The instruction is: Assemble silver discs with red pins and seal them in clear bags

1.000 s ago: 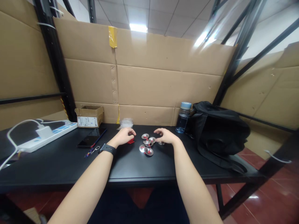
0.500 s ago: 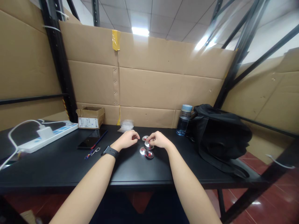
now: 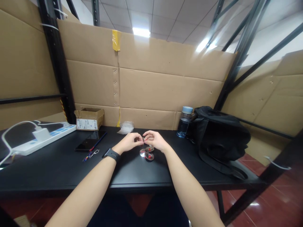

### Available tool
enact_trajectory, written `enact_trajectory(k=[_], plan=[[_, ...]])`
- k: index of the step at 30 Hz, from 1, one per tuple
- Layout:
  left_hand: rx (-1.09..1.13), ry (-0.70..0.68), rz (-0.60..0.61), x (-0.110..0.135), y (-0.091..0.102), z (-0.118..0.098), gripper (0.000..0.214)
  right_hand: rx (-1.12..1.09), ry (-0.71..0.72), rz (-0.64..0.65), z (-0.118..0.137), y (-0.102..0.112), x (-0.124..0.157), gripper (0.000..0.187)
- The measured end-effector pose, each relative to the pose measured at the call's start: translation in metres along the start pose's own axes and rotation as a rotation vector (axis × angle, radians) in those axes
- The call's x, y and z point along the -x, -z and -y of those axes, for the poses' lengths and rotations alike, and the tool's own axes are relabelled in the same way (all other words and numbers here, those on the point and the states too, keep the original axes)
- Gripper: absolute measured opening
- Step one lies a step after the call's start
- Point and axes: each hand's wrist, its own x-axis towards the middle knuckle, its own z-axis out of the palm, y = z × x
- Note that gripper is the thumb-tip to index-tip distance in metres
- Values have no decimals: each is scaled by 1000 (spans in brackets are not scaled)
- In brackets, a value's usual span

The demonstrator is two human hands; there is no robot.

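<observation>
Small part (image 3: 143, 139): pinched between the fingertips of both hands, held just above the tabletop (image 3: 59, 167), too small to identify. Left hand (image 3: 129, 142): fingers curled and pressed together on the part, a black watch (image 3: 110, 154) on the wrist. Right hand (image 3: 153, 140): fingers bent inward, tips meeting those of the left hand at the part. Metal discs (image 3: 147, 154): a small cluster, silver with red centres, lying on the tabletop directly below and just in front of the hands, touching one another. Clear bag (image 3: 126, 127): crumpled, behind the hands near the cardboard wall (image 3: 165, 88). Phone (image 3: 88, 143) and pen (image 3: 98, 141): side by side, left of the hands. Keys (image 3: 90, 154): near the watch. Carton (image 3: 89, 119): open, at the back left. Power strip (image 3: 40, 137): white, with charger and cable, far left. Bottle (image 3: 184, 121): blue cap, upright, right of the hands, just beside a black bag (image 3: 220, 135).
</observation>
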Motion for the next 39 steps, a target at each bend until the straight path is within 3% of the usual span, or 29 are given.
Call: enact_trajectory(k=[4,9,12,17,20,24,30,36,39], plan=[[-11,9,2,0,-1,1,20,-3,45,95,-2,-4,0,48],[60,23,-36,-2,0,-1,28,103,122,38,1,-9,-1,60],[60,30,-52,-4,4,-1,31,114,152,15,-2,-10,-4,56],[-51,99,-120,2,26,10,28,122,113,-97,-8,-1,-10,55],[-200,201,-147,11,42,23,24,413,98,-232,-6,13,-8,54],[-249,262,-105,18,52,36,21,696,-33,-190,3,35,3,44],[-179,235,-58,14,43,39,14,707,-193,-173,6,53,13,52],[-180,217,-53,11,32,31,7,847,-332,-168,0,70,17,40],[-177,220,-58,10,30,29,5,830,-376,-135,-2,76,19,44]])
